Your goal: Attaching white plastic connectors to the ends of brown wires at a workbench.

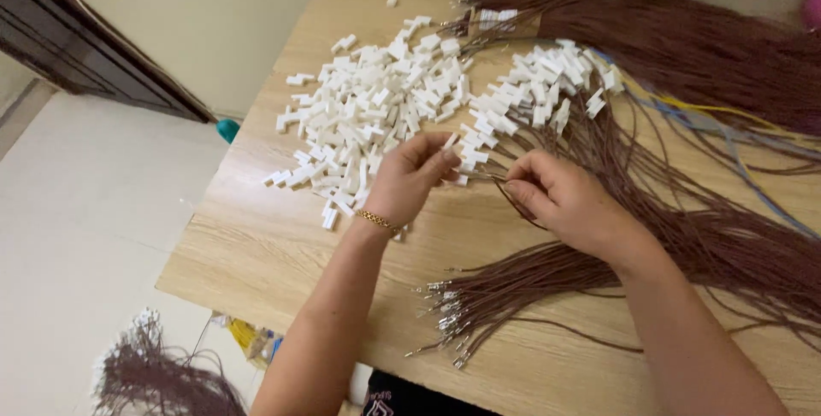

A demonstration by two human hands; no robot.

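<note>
1. The light wooden table (282, 253) with a pale grain top fills most of the view and carries everything the hands work with; a cream floor shows to its left.
2. A thick bundle of long brown wires (684, 40) lies across the table's far right corner, with a few blue and yellow strands running beside it.
3. A wide heap of small white plastic connector housings (368, 117) covers the far middle of the table, just beyond the left hand.
4. A fan of loose brown wires with bare metal terminals (479, 305) spreads on the near part of the table, under and below the right forearm, tips pointing left.
5. A smaller cluster of white housings already fitted on brown wires (547, 91) sits to the right of the loose heap.
6. The right hand (564, 202) is curled, thumb and forefinger pinched on a single thin brown wire (513, 206) that loops beneath the palm; its end points towards the left hand.
7. The left hand (406, 181), a gold bracelet at its wrist, is mostly closed, fingertips pinching one small white connector housing (450, 140) just above the table at the heap's near edge.
8. The two hands are near each other, not touching.
</note>
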